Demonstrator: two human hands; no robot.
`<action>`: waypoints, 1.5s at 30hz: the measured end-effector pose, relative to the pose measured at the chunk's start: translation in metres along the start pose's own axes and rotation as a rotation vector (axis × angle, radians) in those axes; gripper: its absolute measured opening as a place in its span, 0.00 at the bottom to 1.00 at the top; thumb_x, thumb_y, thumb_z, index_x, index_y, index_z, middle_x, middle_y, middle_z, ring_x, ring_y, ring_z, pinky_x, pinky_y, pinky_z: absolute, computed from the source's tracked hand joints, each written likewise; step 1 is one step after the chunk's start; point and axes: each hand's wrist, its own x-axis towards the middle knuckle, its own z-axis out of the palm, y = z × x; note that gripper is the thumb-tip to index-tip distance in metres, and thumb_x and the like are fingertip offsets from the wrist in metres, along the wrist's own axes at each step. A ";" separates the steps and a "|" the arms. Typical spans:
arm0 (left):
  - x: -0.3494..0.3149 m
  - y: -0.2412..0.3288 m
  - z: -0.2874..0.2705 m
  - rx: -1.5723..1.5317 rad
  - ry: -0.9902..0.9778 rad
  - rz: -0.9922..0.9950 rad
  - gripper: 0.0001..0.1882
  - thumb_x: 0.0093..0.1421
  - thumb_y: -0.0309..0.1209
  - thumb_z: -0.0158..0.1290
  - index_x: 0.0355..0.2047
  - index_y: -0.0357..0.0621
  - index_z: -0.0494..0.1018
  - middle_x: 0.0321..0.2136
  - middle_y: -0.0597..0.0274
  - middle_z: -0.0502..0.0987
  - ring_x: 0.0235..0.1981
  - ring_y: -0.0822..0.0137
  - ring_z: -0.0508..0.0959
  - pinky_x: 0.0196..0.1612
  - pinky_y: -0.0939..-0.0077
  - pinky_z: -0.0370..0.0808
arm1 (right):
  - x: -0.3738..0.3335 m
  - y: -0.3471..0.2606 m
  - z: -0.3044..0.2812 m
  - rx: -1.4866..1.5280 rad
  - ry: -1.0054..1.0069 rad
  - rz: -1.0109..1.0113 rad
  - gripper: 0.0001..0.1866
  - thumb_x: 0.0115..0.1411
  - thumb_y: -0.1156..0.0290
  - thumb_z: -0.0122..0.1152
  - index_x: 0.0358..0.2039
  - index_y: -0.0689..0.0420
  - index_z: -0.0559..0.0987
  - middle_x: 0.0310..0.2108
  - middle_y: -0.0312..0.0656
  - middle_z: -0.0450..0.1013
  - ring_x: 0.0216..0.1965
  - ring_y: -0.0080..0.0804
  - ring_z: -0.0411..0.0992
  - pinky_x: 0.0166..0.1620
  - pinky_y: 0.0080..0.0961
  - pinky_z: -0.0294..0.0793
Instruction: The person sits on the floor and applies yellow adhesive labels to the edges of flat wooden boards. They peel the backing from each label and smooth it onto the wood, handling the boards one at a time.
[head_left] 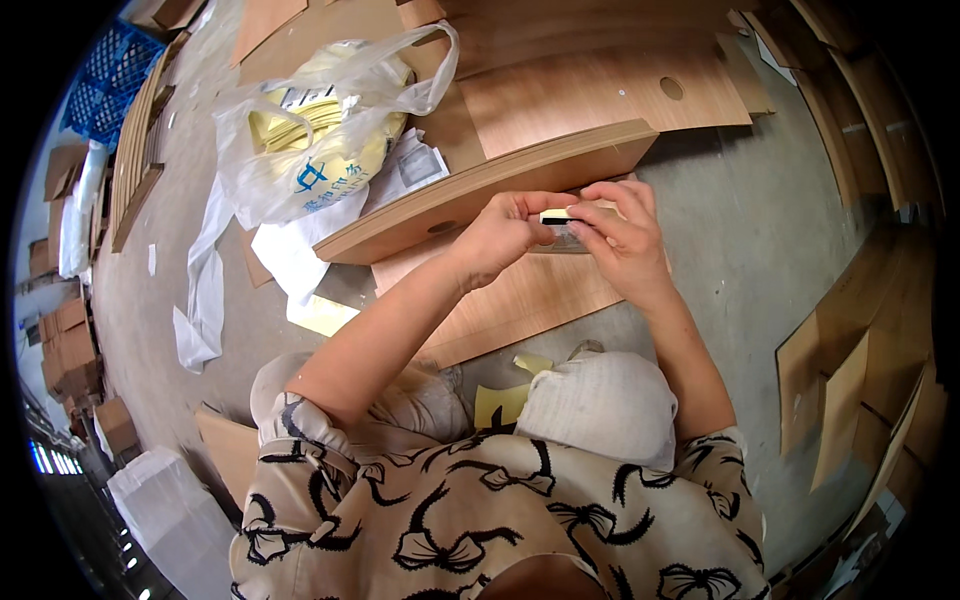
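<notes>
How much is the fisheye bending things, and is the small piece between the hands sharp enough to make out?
Head view: strong bending at the rim, where the wooden panels curve and the corners go black; soft, even light, no harsh glare. The small strip pinched between the left hand and right hand is slightly soft, its details unreadable.

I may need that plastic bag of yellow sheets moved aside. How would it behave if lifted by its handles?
The plastic bag would probably sag and swing: its thin film is crumpled and its handles lie slack. The yellow sheets inside look loosely stacked, so they would likely slide to the bottom. It seems light for its bulk, though that is hard to judge.
</notes>
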 end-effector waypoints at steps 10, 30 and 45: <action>0.044 -0.078 -0.030 -0.366 0.193 -0.347 0.16 0.60 0.34 0.48 0.41 0.32 0.71 0.37 0.56 0.75 0.36 0.64 0.75 0.42 0.68 0.73 | -0.035 0.013 0.016 0.140 -0.112 -0.037 0.08 0.42 0.82 0.64 0.25 0.61 0.76 0.33 0.39 0.72 0.40 0.39 0.68 0.42 0.30 0.70; 0.116 -0.094 0.001 0.974 0.260 -0.041 0.19 0.53 0.34 0.51 0.48 0.53 0.73 0.35 0.51 0.78 0.37 0.56 0.78 0.45 0.65 0.73 | -0.022 0.164 0.048 -0.207 -0.054 0.033 0.06 0.50 0.75 0.58 0.30 0.54 0.74 0.31 0.37 0.69 0.38 0.38 0.67 0.43 0.33 0.65; 0.136 -0.096 0.010 0.951 0.329 -0.021 0.24 0.55 0.35 0.50 0.54 0.58 0.66 0.34 0.50 0.77 0.37 0.55 0.77 0.45 0.63 0.72 | -0.020 0.166 0.063 -0.413 0.179 -0.076 0.07 0.47 0.73 0.60 0.29 0.52 0.75 0.28 0.35 0.70 0.34 0.38 0.66 0.43 0.34 0.65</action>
